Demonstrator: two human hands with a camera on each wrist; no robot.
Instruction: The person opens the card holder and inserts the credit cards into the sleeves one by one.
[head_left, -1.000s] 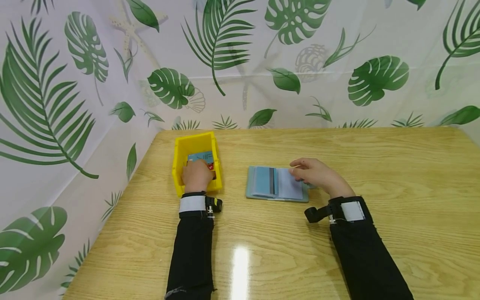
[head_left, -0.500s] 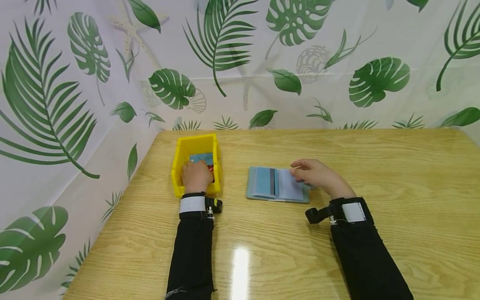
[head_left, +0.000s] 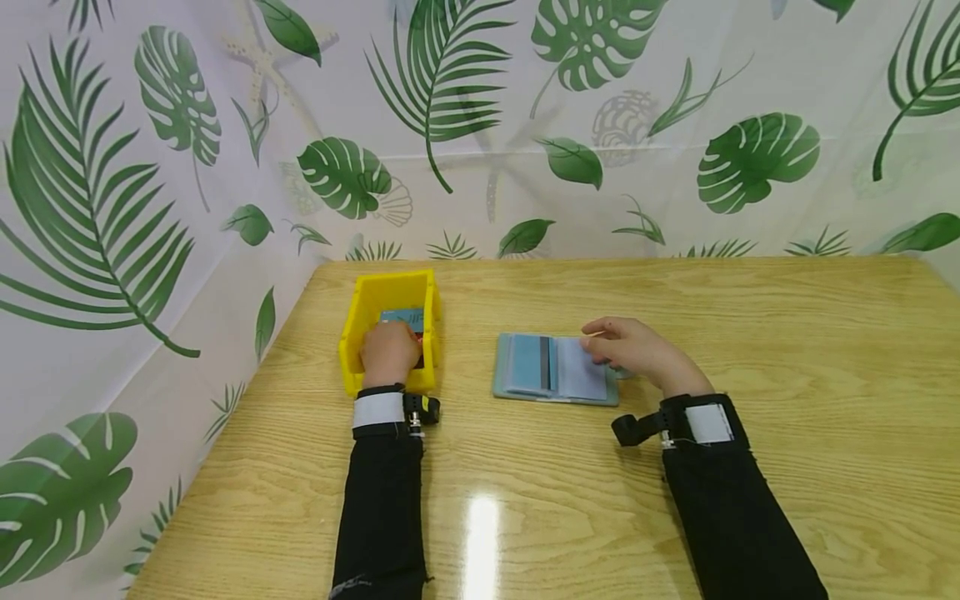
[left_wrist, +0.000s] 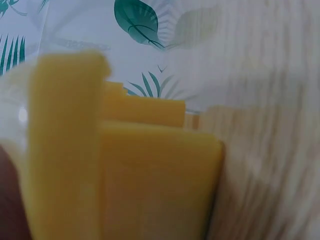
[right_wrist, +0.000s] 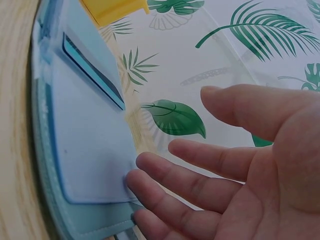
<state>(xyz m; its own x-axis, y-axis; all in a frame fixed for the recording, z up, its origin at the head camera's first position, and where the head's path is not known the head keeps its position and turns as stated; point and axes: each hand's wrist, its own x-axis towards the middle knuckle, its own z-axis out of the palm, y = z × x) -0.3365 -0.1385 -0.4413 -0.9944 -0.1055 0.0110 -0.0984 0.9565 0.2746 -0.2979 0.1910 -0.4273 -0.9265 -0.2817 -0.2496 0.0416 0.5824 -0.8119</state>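
My left hand (head_left: 388, 353) reaches down into a yellow plastic bin (head_left: 432, 308) at the left. Its fingers are hidden there, over blue and red cards (head_left: 402, 317), so I cannot tell what they hold. In the left wrist view only the bin's wall (left_wrist: 155, 175) shows large. A light-blue card wallet (head_left: 522, 364) lies spread on the table, with clear sleeves and a dark-striped card on its left side. Relaxed and palm-inward, my right hand (head_left: 633, 350) hovers at the wallet's right edge. In the right wrist view, fingertips (right_wrist: 137, 177) are right at the clear sleeve (right_wrist: 90, 145).
The wood-grain table (head_left: 495, 467) reaches back to a leaf-printed cloth (head_left: 480, 200), which also hangs along the left side. Each wrist carries a strapped camera, such as the one at the right wrist (head_left: 626, 430).
My left hand has shifted slightly left and sunk deeper into the bin. The bin has edged a little left, and its cards show less. The right hand and wallet stay in place.
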